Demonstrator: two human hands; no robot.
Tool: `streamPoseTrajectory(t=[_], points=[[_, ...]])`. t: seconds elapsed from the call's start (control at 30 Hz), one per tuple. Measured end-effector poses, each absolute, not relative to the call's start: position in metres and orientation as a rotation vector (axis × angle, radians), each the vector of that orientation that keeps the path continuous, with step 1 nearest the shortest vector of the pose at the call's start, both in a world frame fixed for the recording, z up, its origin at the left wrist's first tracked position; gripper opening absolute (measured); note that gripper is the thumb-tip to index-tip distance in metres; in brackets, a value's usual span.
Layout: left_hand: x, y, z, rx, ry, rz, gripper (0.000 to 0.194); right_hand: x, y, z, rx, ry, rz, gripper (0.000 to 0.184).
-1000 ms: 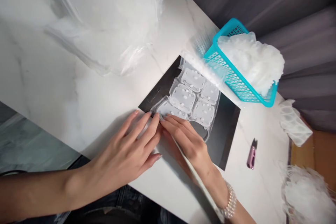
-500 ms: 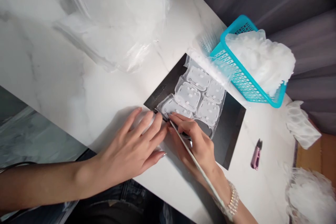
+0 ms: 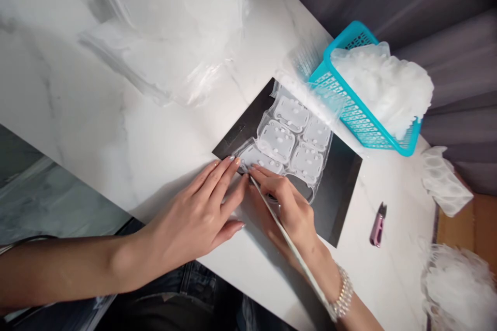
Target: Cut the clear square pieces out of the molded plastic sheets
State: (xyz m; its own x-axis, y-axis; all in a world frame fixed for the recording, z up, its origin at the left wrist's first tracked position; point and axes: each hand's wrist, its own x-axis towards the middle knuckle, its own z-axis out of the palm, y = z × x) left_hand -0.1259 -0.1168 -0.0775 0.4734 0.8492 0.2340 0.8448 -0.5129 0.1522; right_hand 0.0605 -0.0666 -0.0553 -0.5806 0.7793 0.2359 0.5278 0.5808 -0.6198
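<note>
A clear plastic sheet of several moulded rounded-square cells [image 3: 293, 142] lies on a black mat [image 3: 337, 186] on the white marble table [image 3: 163, 139]. My left hand [image 3: 194, 220] lies flat, fingers stretched out, with its fingertips pressing the near corner of the sheet. My right hand [image 3: 287, 207] is closed in a pinch round a thin white stick-like tool [image 3: 287, 238]. The tool's tip touches the sheet's near edge, right beside my left fingertips. A bead bracelet is on my right wrist.
A teal basket [image 3: 361, 119] heaped with white plastic pieces stands behind the mat. A big heap of clear plastic [image 3: 171, 26] lies at the far left. Small pink snips [image 3: 377, 225] lie to the right. More cell strips [image 3: 444, 181] and white scraps [image 3: 458, 289] sit at the right edge.
My right hand went from flat fingers to a pinch on the stick tool, its tip set at the sheet's edge. My left fingers closed together and slid slightly toward the sheet's corner.
</note>
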Motion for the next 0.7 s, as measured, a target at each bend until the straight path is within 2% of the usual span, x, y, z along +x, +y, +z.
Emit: streamPoseTrajectory(t=[0.17,0.43,0.57,0.7], points=[[-0.126,-0.118,-0.079,2.726,1.528,0.39,0.07,0.061,-0.067,-0.057,-1.016,-2.363,0.618,0.021],[-0.128,-0.116,-0.074,2.753,1.45,0.419,0.057,0.055,-0.066,-0.042,-0.916,-2.595,0.455,0.019],[-0.129,-0.117,-0.074,2.743,1.46,0.437,0.054,0.057,-0.064,-0.045,-0.928,-2.55,0.52,0.019],[-0.138,-0.112,-0.064,2.725,1.404,0.571,0.042,0.058,-0.062,-0.047,-0.947,-2.511,0.548,0.018]])
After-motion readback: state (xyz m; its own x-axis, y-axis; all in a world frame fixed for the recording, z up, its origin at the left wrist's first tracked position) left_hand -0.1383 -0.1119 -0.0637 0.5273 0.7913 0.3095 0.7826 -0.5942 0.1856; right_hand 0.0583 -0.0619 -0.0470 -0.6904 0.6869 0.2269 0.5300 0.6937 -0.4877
